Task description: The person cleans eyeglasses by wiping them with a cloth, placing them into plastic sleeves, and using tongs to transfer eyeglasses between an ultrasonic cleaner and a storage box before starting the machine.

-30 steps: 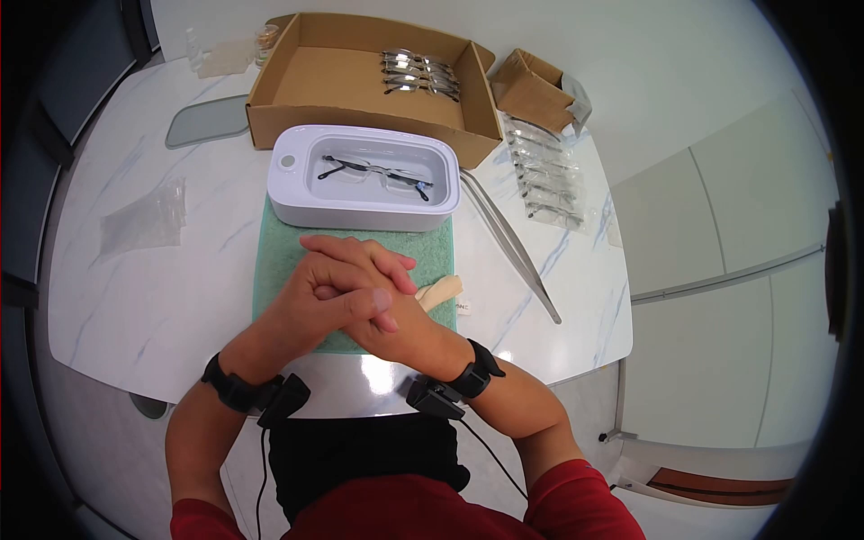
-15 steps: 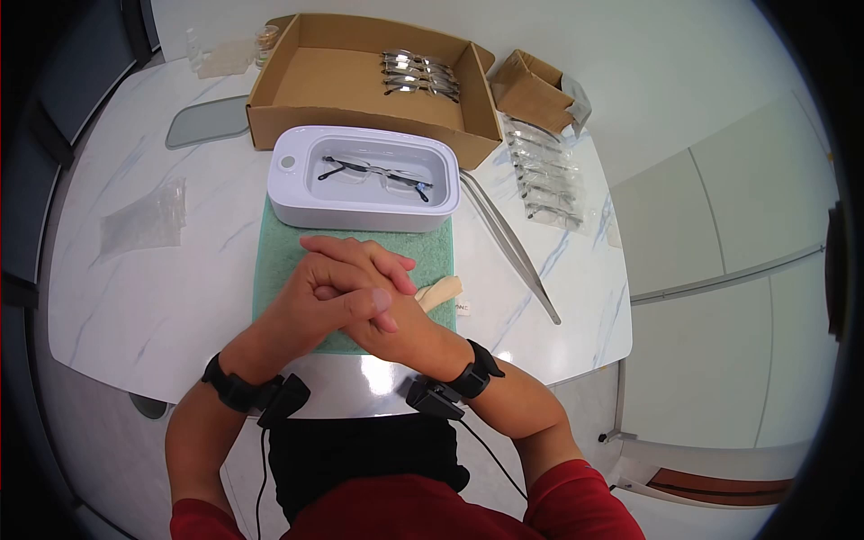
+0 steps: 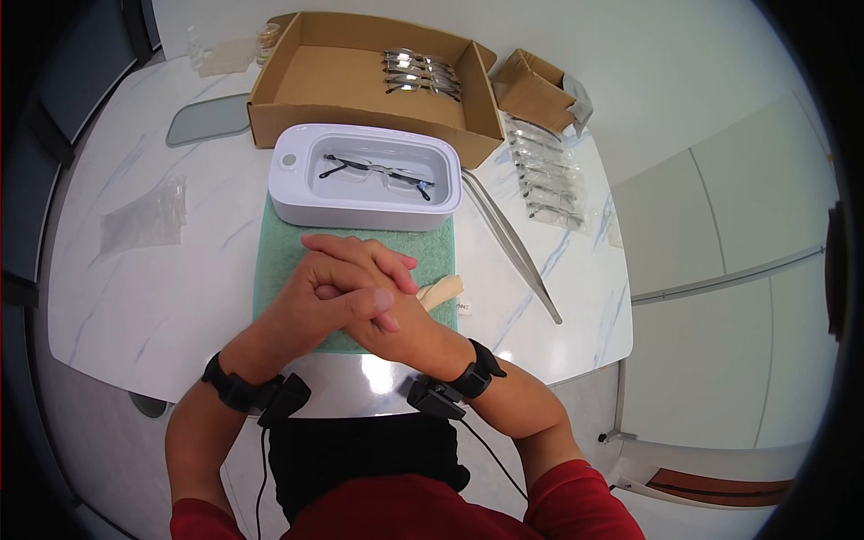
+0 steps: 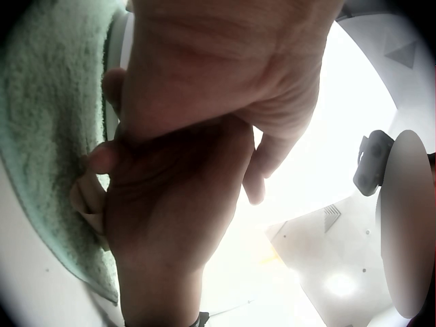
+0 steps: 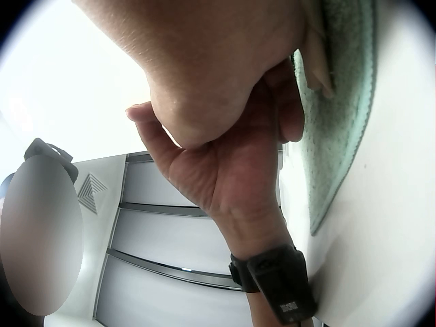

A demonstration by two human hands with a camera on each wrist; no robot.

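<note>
We see the left hand [image 3: 315, 290] clasped with the right hand [image 3: 412, 317] just in front of the white tub [image 3: 360, 216], over the green towel [image 3: 281, 256]. The left hand holds the right: its fingers curl across the back of it, and its thumb lies on top. Much of the right hand is covered in the head view, so we cannot tell how its own fingers lie. In the left wrist view we find the right palm in shadow beneath the left hand.

The tub sits on the far end of the towel, and in it we see one pair of glasses [image 3: 373, 169] with dark arms, lying slightly aslant. A strip of cream cloth [image 3: 441, 292] lies by the right hand, near the towel's right edge.

To the right of the tub we have long metal tweezers [image 3: 510, 245] lying on the marbled table [image 3: 117, 315], and beyond them a column of bagged glasses [image 3: 546, 175]. Behind the tub we see a wide cardboard box [image 3: 319, 72] with a row of glasses [image 3: 421, 74] toward its right side; a small brown box [image 3: 526, 88] stands beside it. To our left lie clear plastic bags [image 3: 144, 219] and a grey lid-like panel [image 3: 207, 121].
</note>
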